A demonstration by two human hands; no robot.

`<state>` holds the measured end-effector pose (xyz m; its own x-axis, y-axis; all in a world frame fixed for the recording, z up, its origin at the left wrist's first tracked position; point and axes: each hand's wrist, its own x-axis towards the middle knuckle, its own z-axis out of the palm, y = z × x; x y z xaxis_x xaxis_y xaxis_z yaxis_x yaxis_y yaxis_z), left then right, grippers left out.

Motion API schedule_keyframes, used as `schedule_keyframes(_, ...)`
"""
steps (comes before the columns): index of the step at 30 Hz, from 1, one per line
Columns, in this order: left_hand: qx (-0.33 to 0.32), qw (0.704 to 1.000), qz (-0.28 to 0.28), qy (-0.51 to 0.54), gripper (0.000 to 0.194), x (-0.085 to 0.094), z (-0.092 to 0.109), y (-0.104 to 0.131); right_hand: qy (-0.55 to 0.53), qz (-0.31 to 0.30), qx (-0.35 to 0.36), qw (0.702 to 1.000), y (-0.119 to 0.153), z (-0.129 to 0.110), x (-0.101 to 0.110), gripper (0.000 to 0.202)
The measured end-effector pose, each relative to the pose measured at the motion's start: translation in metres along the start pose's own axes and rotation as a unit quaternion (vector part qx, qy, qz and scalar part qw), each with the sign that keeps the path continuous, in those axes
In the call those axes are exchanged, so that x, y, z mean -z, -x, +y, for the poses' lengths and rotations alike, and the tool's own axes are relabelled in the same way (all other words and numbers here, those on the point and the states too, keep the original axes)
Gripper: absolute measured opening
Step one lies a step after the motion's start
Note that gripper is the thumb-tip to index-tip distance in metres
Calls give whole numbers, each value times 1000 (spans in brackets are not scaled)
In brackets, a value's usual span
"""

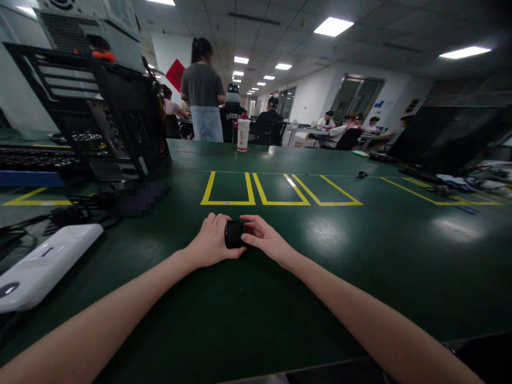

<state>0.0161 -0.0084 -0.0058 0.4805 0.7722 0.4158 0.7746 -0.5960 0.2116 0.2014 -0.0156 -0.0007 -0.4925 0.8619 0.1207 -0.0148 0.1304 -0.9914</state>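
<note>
A small black boxy object [234, 233] rests on the dark green table [280, 288] just in front of me. My left hand [210, 241] wraps its left side with curled fingers. My right hand [264, 239] pinches its right side, thumb below and fingers on top. Both hands rest on the table surface. Most of the object is hidden between the fingers, so its details are unclear. Three yellow taped rectangles [280, 189] lie on the table just beyond my hands.
An open black computer case [116, 117] with cables stands at the left. A white flat device [44, 264] lies near my left arm. A white bottle [242, 133] stands at the far edge. One person stands beyond the table [203, 90], others sit at desks behind.
</note>
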Motion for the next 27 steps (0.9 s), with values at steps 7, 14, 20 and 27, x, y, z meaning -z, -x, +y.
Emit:
schedule_keyframes(7,3,1000,-9,7,59,4,0,0,-2,-23,6,1000,0,-2,0,39)
schedule_keyframes(14,12,999,-18,27,61,6,0,1,10,7,3,1000,2,-4,-3,27)
schedule_keyframes(20,15,999,-22,26,59,6,1,0,14,-1,-16,1000,1,-4,-1,37)
schedule_keyframes(27,7,1000,-9,10,60,5,1,1,-20,-6,8,1000,0,-1,-1,32)
